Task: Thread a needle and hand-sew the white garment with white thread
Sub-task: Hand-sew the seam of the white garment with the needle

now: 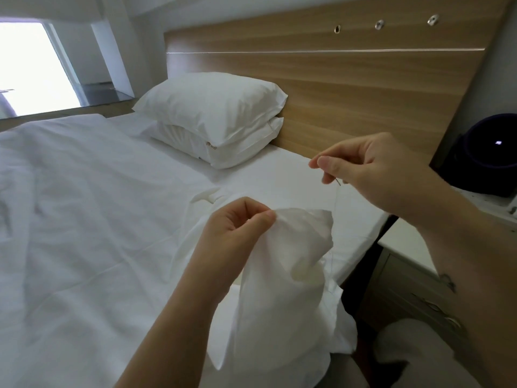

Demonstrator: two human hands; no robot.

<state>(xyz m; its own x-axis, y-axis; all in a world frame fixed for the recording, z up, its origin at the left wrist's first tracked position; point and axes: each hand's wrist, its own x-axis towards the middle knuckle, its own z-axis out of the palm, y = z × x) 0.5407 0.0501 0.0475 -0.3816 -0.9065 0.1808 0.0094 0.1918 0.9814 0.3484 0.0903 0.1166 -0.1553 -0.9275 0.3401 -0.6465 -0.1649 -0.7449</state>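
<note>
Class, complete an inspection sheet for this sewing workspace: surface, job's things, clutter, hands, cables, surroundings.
Surface: bed with rumpled white sheets.
Job's things: white garment held above the bed; needle with white thread running down to the garment.
Clutter: two stacked pillows; dark round object beside the headboard.
Hands: left hand pinches the garment; right hand pinches the needle.
Cables: nothing seen.
Surroundings: wooden headboard, bright window, bedside cabinet.

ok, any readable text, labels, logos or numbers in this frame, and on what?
Nothing legible in this view.
Small tan mark on the lower pillow: too blurred to read.
Small lit spot on the dark round object at right: no characters can be made out.
The white garment: no print or tag showing.
</note>
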